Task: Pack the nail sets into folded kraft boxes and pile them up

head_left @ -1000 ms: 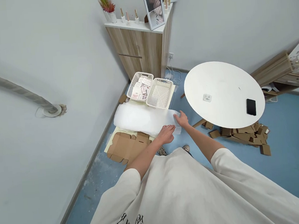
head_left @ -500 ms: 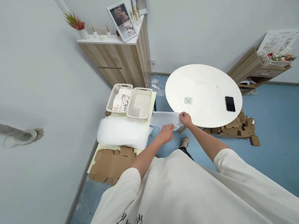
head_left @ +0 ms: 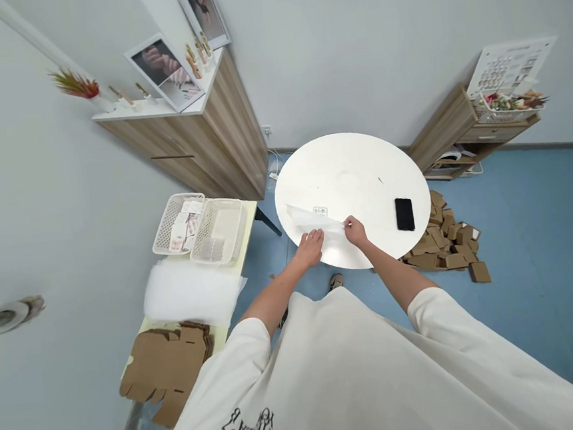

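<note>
A thin, translucent white foam packing sheet (head_left: 307,221) is held over the near-left part of the round white table (head_left: 352,159). My right hand (head_left: 355,232) pinches its right end between thumb and fingers. My left hand (head_left: 311,247) grips the sheet's near edge, fingers on top and the thumb hidden. Just behind the sheet, a small clear case (head_left: 320,211) with a pattern lies on the table, its lower part covered. A black phone (head_left: 404,214) rests farther right on the tabletop.
On the low table at left are a stack of foam sheets (head_left: 190,290), flat brown cardboard boxes (head_left: 164,363), a basket of printed cards (head_left: 167,225) and another basket (head_left: 240,229). Folded small boxes (head_left: 439,238) pile on the floor at right. A wooden cabinet (head_left: 185,147) stands behind.
Both hands have pulled one sheet off the stack and carried it right, over the round table. My view and body have turned right, so the low table now sits farther left.
</note>
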A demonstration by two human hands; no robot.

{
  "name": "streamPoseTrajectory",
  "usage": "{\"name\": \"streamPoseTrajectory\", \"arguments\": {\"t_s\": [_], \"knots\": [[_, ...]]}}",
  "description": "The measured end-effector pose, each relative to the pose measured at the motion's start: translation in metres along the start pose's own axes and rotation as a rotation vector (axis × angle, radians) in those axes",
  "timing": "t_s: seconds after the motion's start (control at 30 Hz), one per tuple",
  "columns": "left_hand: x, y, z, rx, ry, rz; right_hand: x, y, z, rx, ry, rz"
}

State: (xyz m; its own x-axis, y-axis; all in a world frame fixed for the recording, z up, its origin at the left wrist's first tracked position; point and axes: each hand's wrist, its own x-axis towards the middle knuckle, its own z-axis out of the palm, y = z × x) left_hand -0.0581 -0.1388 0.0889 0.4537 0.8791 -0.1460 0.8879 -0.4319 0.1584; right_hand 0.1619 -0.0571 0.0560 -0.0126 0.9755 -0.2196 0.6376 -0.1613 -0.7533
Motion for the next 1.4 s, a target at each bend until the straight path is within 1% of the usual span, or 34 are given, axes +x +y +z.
{"name": "streamPoseTrajectory", "arguments": {"t_s": [0.07, 0.17, 0.27, 0.37, 0.5, 0.67, 0.8, 0.9, 1.0, 1.13, 1.2, 1.3, 1.4], "knots": [[0.024, 0.008, 0.000, 0.002, 0.000, 0.001, 0.010, 0.013, -0.014, 0.025, 0.005, -0.019], [0.052, 0.018, 0.001, 0.010, -0.014, 0.012, 0.022, 0.030, -0.029, 0.051, 0.021, 0.005], [0.073, 0.023, 0.002, 0.024, -0.066, 0.023, 0.029, 0.045, -0.039, 0.029, 0.007, 0.050], [0.089, 0.023, 0.005, 0.025, -0.130, 0.033, 0.033, 0.057, -0.046, -0.028, -0.029, 0.094], [0.104, 0.017, 0.015, -0.015, -0.217, 0.045, 0.038, 0.068, -0.049, -0.107, -0.099, 0.164], [0.116, 0.008, 0.031, -0.083, -0.301, 0.068, 0.041, 0.075, -0.046, -0.170, -0.117, 0.231], [0.120, 0.001, 0.040, -0.118, -0.356, 0.074, 0.041, 0.073, -0.042, -0.220, -0.119, 0.270], [0.121, -0.004, 0.042, -0.134, -0.386, 0.074, 0.038, 0.064, -0.036, -0.323, -0.088, 0.302], [0.119, -0.011, 0.042, -0.153, -0.383, 0.074, 0.036, 0.051, -0.026, -0.417, -0.116, 0.244], [0.116, -0.022, 0.040, -0.171, -0.318, 0.079, 0.033, 0.034, -0.008, -0.453, -0.263, 0.090], [0.116, -0.031, 0.038, -0.168, -0.269, 0.064, 0.031, 0.031, 0.001, -0.482, -0.337, 0.042], [0.119, -0.047, 0.035, -0.147, -0.197, -0.036, 0.026, 0.033, 0.007, -0.558, -0.412, 0.045], [0.127, -0.066, 0.032, -0.128, -0.150, -0.135, 0.022, 0.038, 0.005, -0.609, -0.446, 0.056]]}}
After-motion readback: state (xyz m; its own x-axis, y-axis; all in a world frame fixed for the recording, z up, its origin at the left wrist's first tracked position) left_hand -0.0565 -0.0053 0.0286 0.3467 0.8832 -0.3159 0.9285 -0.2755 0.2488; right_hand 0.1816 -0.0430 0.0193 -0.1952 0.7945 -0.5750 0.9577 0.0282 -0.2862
